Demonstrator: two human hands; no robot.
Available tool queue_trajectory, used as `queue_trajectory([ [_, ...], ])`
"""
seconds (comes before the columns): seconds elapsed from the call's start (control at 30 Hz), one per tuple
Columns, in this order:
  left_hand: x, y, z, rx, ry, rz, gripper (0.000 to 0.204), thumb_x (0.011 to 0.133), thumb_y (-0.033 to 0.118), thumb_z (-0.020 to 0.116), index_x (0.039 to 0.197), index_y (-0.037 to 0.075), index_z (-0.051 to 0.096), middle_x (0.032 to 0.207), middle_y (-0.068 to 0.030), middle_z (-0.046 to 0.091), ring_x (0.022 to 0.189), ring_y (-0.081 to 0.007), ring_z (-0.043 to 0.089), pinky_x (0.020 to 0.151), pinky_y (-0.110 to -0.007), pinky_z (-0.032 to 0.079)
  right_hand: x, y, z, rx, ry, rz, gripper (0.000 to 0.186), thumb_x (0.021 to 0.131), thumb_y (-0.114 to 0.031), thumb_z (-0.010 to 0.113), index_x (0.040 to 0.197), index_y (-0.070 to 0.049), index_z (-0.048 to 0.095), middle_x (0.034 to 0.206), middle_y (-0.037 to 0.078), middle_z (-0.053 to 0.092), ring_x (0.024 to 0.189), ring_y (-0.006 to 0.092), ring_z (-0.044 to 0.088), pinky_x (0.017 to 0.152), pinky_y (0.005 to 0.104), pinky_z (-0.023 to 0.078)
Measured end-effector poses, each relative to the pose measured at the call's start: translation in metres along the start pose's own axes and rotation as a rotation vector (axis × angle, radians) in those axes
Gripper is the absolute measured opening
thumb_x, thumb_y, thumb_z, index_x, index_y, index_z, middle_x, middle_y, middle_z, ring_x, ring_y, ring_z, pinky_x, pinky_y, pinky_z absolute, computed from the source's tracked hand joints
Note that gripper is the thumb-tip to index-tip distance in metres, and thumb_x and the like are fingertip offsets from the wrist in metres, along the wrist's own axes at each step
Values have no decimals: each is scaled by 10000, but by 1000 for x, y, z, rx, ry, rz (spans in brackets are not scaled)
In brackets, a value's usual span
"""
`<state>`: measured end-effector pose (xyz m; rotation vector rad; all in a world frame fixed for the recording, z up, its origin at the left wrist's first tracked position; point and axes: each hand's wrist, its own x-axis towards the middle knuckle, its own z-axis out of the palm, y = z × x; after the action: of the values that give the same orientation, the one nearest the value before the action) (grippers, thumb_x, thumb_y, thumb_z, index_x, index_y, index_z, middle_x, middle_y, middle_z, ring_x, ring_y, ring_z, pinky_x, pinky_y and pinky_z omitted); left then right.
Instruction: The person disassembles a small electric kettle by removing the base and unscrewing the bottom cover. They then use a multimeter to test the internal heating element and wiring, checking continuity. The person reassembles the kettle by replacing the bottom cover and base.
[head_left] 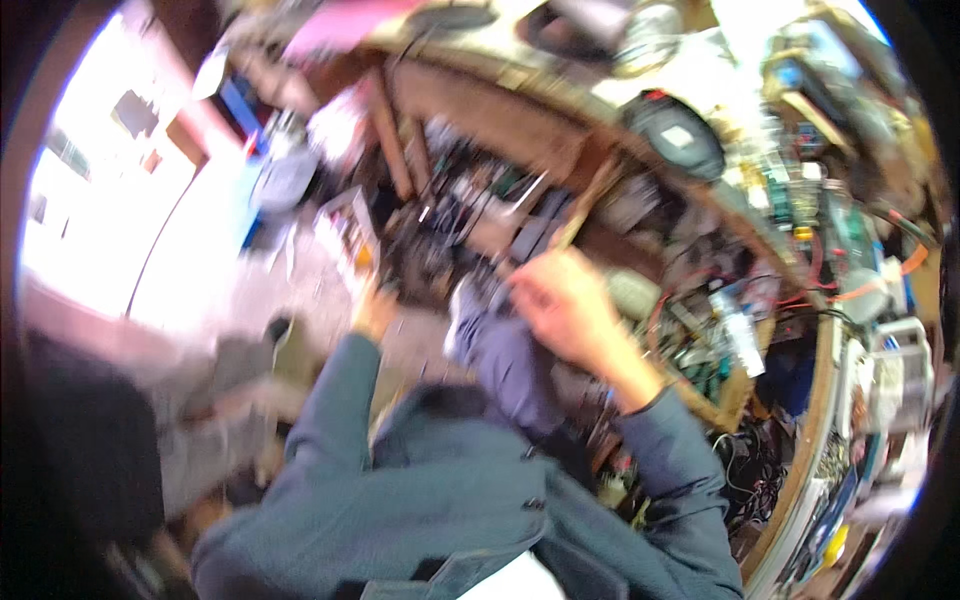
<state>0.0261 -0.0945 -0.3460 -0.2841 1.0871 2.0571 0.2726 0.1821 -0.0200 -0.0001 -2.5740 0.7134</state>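
My left hand [373, 312] reaches forward and down, left of my legs. Its fingers are smeared by motion. Just beyond it is a whitish packet or box [350, 235] with orange patches; whether I hold it or only reach by it I cannot tell. Higher and to the right, my right hand [567, 305] is closed, its knuckles up, in front of the workbench. A narrow wooden strip [588, 205] runs up from behind its fingers. What the fingers close on, if anything, is hidden.
A cluttered wooden bench [490, 75] curves across the front and right. On it lies a black rounded case [675, 135]. Below, an open wooden drawer [738, 400] holds many small parts. Loose odds and ends fill the space under the bench. A dark seat-like shape [85, 430] stands at left.
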Motion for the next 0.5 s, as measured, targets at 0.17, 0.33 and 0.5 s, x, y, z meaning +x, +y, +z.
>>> queue_trajectory([
  [0.17, 41, -9, 1, 433, 309, -149, 537, 1050, 496, 574, 1419, 108, 534, 1312, -195, 685, 1142, -345, 682, 954, -498, 548, 3, 8, 7, 47, -57, -14, 110, 897, -144, 722, 974, -67, 736, 980, 105, 692, 975, 336, 638, 870, 430, 542],
  [0.33, -3, 36, 147, 538, 5, 181, 387, 1055, 355, 637, 1290, 48, 627, 1106, -154, 760, 956, -241, 736, 819, -354, 569, -2, -9, -9, 47, -94, 49, 145, 878, -145, 746, 1014, -93, 747, 1051, 72, 699, 997, 319, 629, 857, 423, 543],
  [0.5, -10, 83, 270, 710, -223, 707, 296, 1063, 214, 637, 1261, -4, 670, 1007, -82, 763, 893, -135, 703, 817, -288, 557, -5, -14, -15, 30, -134, 38, 179, 854, -159, 757, 1028, -119, 748, 1076, 42, 696, 972, 305, 612, 842, 406, 549],
])
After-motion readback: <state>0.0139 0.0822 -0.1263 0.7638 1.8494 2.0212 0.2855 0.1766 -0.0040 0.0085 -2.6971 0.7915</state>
